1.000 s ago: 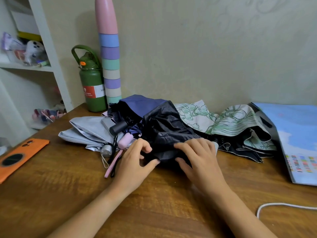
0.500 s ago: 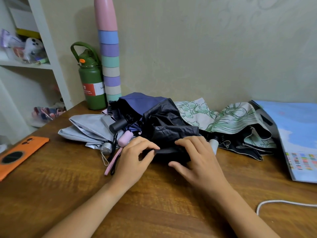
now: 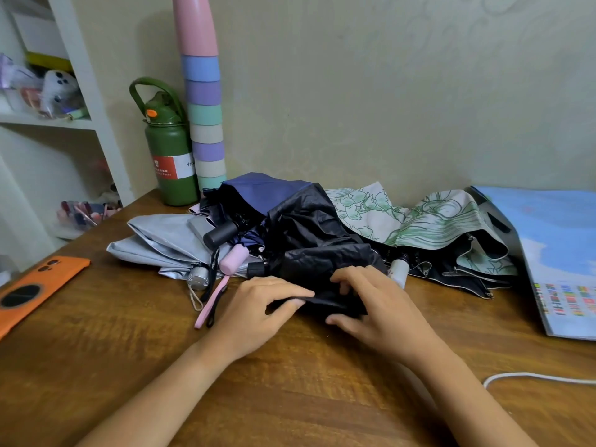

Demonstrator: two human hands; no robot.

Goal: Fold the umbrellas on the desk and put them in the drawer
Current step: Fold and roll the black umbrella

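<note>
The black umbrella [image 3: 317, 253] is lying crumpled on the wooden bench [image 3: 290, 382], in front of the navy umbrella [image 3: 258, 191] and between the grey umbrella [image 3: 161, 240] and the floral umbrella [image 3: 419, 221]. The left hand [image 3: 258, 304] is pinching its near fabric edge; the right hand [image 3: 377, 304] is curling over the folds, apparently gripping them.

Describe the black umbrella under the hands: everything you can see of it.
The black umbrella lies collapsed on the wooden desk, its crinkled, slightly shiny fabric still loose. A black end cap points left. The left hand and right hand pinch its near fold. It overlaps the blue umbrella behind it.
</note>
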